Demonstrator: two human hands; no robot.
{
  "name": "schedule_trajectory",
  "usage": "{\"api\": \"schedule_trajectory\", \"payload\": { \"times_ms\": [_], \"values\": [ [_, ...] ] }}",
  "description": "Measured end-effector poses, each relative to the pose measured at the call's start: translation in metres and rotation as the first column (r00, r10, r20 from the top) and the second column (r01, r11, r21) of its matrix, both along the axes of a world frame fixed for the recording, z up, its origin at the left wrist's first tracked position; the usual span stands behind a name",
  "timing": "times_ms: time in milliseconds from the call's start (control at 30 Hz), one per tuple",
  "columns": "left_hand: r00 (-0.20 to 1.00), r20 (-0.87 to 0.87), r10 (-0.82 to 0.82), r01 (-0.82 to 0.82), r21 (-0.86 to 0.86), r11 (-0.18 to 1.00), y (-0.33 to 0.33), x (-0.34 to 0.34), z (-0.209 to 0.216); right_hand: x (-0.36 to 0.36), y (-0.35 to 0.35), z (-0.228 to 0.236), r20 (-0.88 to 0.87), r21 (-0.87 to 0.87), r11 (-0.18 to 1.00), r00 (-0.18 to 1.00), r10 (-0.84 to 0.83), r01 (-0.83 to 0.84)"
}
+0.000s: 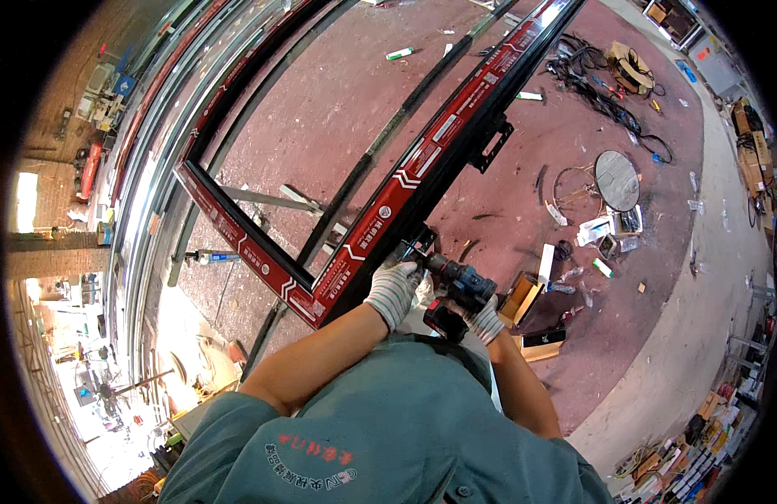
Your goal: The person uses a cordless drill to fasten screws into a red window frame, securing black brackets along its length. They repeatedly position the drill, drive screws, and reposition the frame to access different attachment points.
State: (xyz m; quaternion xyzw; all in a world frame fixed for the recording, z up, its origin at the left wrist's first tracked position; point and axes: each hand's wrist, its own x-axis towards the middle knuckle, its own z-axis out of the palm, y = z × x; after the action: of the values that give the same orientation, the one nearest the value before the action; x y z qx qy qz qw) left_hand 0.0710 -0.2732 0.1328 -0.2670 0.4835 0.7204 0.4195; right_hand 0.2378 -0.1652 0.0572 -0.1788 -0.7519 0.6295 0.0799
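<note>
A cordless drill [468, 286] with a dark blue body and a black-and-red battery is gripped by my gloved right hand [487, 319]. The drill's front points left, toward the outer side of a large dark metal frame [422, 160] covered in red printed film. Close to the frame's near corner, my gloved left hand [394, 294] has its fingers closed just ahead of the drill's chuck; what they pinch is hidden. A small black bracket [422, 238] sits on the frame's side beside those fingers. Farther up the same side, another black bracket [492, 146] sticks out.
Long support bars [363, 164] lie under the frame. Several metal profiles [140, 185] are stacked at left. To the right are open cardboard boxes [520, 300], a round stool [617, 181] and tangled black cables [603, 97] on the reddish floor.
</note>
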Motion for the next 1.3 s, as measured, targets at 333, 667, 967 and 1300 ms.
{"api": "schedule_trajectory", "payload": {
  "times_ms": [333,667,967,1300],
  "values": [
    [0.921,-0.11,-0.373,0.364,-0.09,0.927,-0.012,-0.013,0.053,0.001,-0.004,-0.034,0.047,-0.686,0.716,0.99,-0.133,0.129],
    [0.219,-0.62,-0.754,0.523,-0.578,0.627,0.005,-0.138,0.043,-0.009,-0.008,-0.04,-0.087,-0.574,0.818,0.996,-0.033,-0.023],
    [0.419,-0.195,-0.887,0.808,-0.366,0.462,0.021,-0.155,0.034,-0.016,0.012,-0.041,0.009,-0.5,0.866,1.0,0.01,-0.005],
    [0.439,-0.1,-0.893,0.805,-0.398,0.44,0.01,-0.158,0.027,-0.025,0.026,-0.045,0.026,-0.463,0.883,0.995,0.096,-0.074]
  ]
}}
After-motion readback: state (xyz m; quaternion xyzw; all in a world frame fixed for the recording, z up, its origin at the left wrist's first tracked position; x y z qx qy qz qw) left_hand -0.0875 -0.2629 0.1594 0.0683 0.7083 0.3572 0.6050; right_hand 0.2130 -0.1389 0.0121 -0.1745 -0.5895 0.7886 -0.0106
